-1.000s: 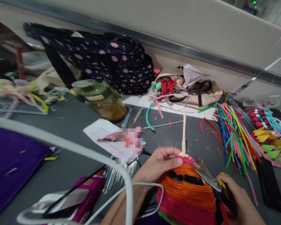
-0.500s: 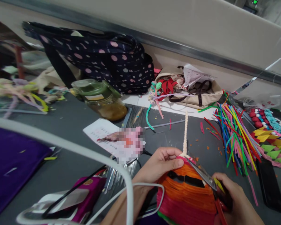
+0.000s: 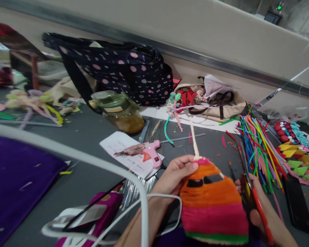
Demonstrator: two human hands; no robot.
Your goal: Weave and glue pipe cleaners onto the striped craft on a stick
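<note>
I see fuzzy chenille craft (image 3: 213,206) | shiny metal scissors (image 3: 243,164), glossy red plastic grips | matt grey desk (image 3: 87,137) | spotted cloth bag (image 3: 123,75) | pink plastic glue gun (image 3: 146,154) on paper (image 3: 118,144)

Single head view, looking forward-down, close over cluttered table (image 3: 87,137).

The right hand (image 3: 260,206) now holds the scissors (image 3: 247,178) off the striped piece (image 3: 213,206), blades pointing far; the piece stands more upright.
</note>
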